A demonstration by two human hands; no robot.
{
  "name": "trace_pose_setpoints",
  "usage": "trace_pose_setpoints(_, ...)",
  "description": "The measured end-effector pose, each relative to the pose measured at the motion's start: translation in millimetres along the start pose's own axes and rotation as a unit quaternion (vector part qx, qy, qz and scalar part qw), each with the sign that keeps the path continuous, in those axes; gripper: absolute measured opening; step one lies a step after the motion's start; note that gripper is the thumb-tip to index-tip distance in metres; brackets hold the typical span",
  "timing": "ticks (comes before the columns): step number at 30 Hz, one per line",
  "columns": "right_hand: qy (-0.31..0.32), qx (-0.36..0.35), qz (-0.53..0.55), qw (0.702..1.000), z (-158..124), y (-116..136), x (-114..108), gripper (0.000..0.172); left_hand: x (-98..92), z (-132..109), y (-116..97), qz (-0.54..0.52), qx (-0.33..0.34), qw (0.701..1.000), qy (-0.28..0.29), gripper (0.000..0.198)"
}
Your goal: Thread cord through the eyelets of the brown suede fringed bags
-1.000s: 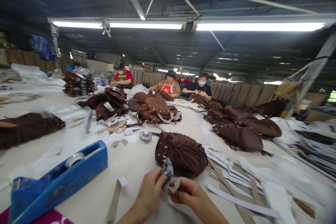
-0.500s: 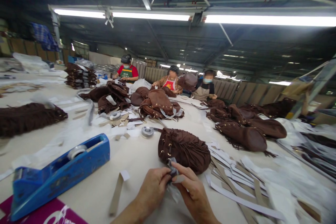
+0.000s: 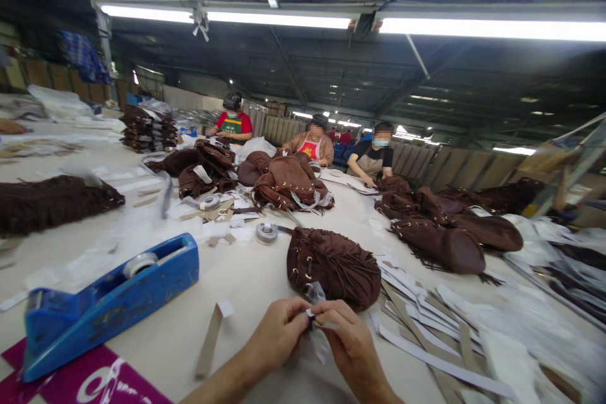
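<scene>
hands (image 3: 279,331): 2 | nearest brown bag (image 3: 334,268): 1 | blue tape dispenser (image 3: 111,306): 1 | co-workers opposite (image 3: 372,161): 3 | grey rolls (image 3: 266,234): probably 2

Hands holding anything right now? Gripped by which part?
Left hand and right hand pinch crumpled plastic film partway along, film showing above and below the grip. A dark piece there is too hidden to identify.

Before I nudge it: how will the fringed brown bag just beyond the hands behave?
The fringed brown bag probably yields softly, since its surface looks creased. Lying on its rounded side, it may roll a little. Its loose strands could drag or snag.
</scene>
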State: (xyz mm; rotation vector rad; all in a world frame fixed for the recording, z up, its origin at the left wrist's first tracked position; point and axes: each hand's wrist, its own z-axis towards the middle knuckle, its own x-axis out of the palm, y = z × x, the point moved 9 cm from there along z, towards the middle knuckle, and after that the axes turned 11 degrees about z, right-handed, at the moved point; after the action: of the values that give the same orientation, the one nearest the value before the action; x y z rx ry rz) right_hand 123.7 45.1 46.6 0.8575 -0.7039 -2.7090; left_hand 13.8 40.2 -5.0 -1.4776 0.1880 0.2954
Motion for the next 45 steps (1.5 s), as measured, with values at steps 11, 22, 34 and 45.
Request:
trace_pose_setpoints(11, 0.041, -0.026, 0.002, 0.999, 1, 8, 7, 0.021, 5.5, -1, 23, -0.064, -0.120, 0.989, 0.060, 0.039)
trace_pose_setpoints(22, 0.049, 0.005, 0.027, 0.998, 1, 6, 5, 0.018, -2.6, 6, 21, -0.020, -0.095, 0.995, 0.011, 0.030)
trace_pose_setpoints(34, 0.001, 0.104, 0.036, 0.994, 8, -8, 0, 0.016, 6.0, 3, 0, -0.006, -0.001, 0.999, 0.038, 0.021)
trace_pose_setpoints(45, 0.016, 0.130, 0.026, 0.991, 10, -2, -1, 0.015, -8.6, -4, -19, 0.283, 0.047, 0.955, -0.079, 0.017)
